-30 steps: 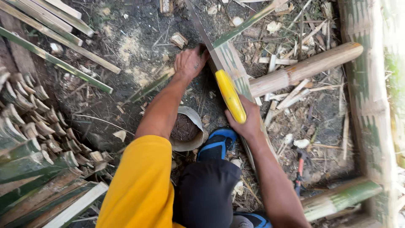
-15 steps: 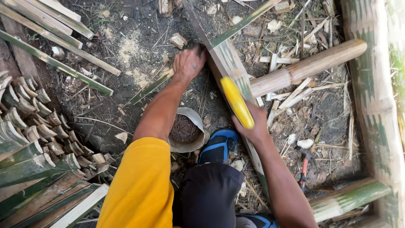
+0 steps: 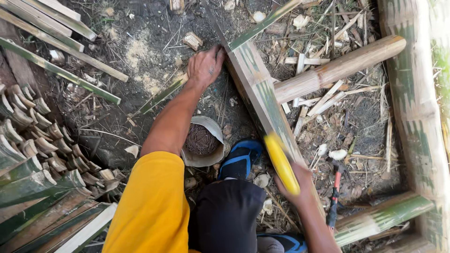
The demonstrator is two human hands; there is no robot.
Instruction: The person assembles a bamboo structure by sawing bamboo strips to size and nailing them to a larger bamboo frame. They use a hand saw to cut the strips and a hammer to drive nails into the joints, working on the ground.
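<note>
Down on the dirt floor, we work one bamboo slat with two hands.

Leftmost we count one stack of cut bamboo pieces (image 3: 33,154) and, above it, several long green strips (image 3: 56,70). Our left hand (image 3: 206,65) presses on the upper end of the split bamboo slat (image 3: 262,93), fingers bent over its edge. Below the forearm sits one round coconut-like husk (image 3: 201,140), and beside it one blue sandal (image 3: 239,159). Our right hand (image 3: 300,187) has its fingers wrapped around one yellow-handled tool (image 3: 281,164) lying along the slat's lower end. Rightward, one round bamboo pole (image 3: 337,68) leans across the slat; one red-handled tool (image 3: 335,192) lies near it on the litter.
</note>
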